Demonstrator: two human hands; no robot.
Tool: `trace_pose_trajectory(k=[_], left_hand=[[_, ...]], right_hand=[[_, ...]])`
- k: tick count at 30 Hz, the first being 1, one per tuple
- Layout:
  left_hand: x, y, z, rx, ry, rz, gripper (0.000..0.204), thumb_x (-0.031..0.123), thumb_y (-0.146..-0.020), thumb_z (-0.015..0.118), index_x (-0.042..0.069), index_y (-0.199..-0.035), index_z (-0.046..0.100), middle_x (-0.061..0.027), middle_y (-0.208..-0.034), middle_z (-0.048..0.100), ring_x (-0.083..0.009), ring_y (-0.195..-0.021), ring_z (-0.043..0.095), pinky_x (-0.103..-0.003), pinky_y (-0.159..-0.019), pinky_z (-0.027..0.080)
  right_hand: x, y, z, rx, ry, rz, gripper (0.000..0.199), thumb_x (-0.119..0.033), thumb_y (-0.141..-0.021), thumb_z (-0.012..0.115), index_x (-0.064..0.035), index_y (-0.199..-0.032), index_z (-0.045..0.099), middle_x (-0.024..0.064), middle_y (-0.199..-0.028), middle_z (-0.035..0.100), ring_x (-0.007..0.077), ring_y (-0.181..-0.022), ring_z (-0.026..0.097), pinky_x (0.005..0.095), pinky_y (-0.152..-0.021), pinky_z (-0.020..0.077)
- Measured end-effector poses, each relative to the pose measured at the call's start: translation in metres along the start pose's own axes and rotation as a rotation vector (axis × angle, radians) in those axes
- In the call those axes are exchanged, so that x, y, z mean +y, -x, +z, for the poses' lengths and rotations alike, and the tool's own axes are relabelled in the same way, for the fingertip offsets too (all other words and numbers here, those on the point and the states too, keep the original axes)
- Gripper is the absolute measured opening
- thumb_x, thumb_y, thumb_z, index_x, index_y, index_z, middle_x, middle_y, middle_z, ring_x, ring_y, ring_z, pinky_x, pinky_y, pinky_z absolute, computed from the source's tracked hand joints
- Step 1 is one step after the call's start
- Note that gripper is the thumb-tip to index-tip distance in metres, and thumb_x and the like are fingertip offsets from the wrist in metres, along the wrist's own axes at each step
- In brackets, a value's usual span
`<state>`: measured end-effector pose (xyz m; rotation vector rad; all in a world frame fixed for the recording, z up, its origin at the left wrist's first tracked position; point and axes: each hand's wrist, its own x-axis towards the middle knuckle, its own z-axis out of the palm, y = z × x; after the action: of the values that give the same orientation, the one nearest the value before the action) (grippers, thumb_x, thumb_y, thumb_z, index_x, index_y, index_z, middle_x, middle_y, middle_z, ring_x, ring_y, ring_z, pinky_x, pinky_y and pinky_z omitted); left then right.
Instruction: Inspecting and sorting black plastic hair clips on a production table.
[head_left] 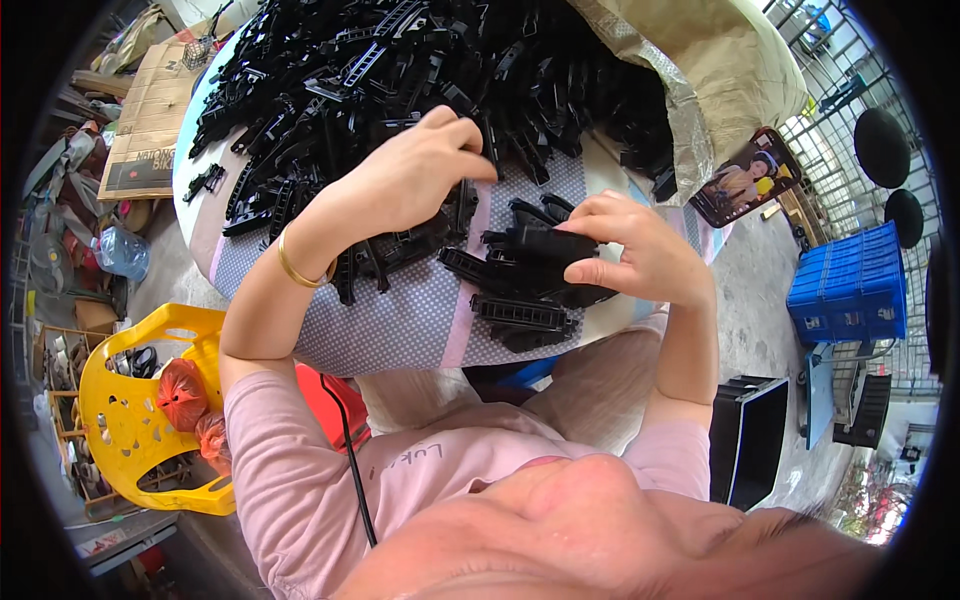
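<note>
A big heap of black plastic parts (400, 70) covers the far side of a round table with a dotted cloth (400, 325). My left hand (415, 175) is over the near edge of the heap, its fingers loosely bent and apart, with nothing visible in them. On the right, my right hand (640, 245) grips a black plastic part (545, 245), fingers on top and thumb at its near side. Close by, toward the table's near edge, lies a ribbed black part (525, 315). More black pieces (400, 250) lie loose below my left forearm and wrist.
At the far right, a large woven sack (740, 60) opens onto the heap. A phone (748, 180) showing a picture stands at the table's right edge. Blue crates (848, 285) sit on the right floor; a yellow chair (150, 420) with red bags (183, 395) is at left.
</note>
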<state>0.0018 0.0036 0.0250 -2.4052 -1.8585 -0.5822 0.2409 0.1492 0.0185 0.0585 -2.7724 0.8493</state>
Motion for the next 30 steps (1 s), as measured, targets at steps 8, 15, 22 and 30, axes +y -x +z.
trace_pose_trajectory(k=[8, 15, 22, 30], left_hand=[[0.006, 0.001, 0.013, -0.209, -0.095, 0.008, 0.023, 0.002, -0.070, 0.061, 0.003, -0.092, 0.067, -0.0064, -0.108, 0.059, -0.0235, -0.106, 0.048, -0.034, -0.091, 0.040], [-0.004, -0.008, 0.010, 0.129, 0.198, -0.156, 0.026, -0.004, -0.073, 0.062, -0.001, -0.099, 0.064, -0.0083, -0.100, 0.065, -0.0250, -0.088, 0.061, -0.035, -0.080, 0.048], [-0.013, -0.004, 0.003, 0.076, 1.642, -0.434, 0.036, 0.004, -0.092, 0.048, 0.000, -0.127, 0.047, -0.0185, -0.109, 0.062, -0.0232, -0.097, 0.063, -0.035, -0.087, 0.052], [0.001, -0.007, 0.010, 0.153, 1.546, -0.527, 0.028, -0.001, -0.089, 0.054, -0.002, -0.116, 0.051, -0.0137, -0.106, 0.061, -0.0229, -0.098, 0.063, -0.035, -0.087, 0.052]], right_hand=[[0.046, -0.018, 0.001, 0.345, 0.151, 0.228, 0.020, -0.016, -0.084, 0.065, 0.0012, -0.094, 0.067, 0.0129, -0.082, 0.067, 0.0223, -0.072, 0.064, 0.0286, -0.066, 0.0493], [0.043, -0.059, 0.028, 0.331, 0.282, 0.189, 0.031, -0.022, -0.075, 0.073, -0.0030, -0.097, 0.065, 0.0130, -0.084, 0.067, 0.0236, -0.074, 0.065, 0.0308, -0.066, 0.0508], [0.037, -0.068, 0.040, 0.316, 0.370, 0.228, 0.039, -0.014, -0.070, 0.071, -0.0049, -0.107, 0.059, 0.0123, -0.079, 0.061, 0.0281, -0.073, 0.062, 0.0354, -0.068, 0.0503], [0.022, -0.046, 0.014, 0.498, -0.661, 0.228, 0.030, 0.004, -0.075, 0.063, 0.0003, -0.103, 0.056, 0.0097, -0.094, 0.063, 0.0141, -0.084, 0.061, 0.0268, -0.075, 0.0524]])
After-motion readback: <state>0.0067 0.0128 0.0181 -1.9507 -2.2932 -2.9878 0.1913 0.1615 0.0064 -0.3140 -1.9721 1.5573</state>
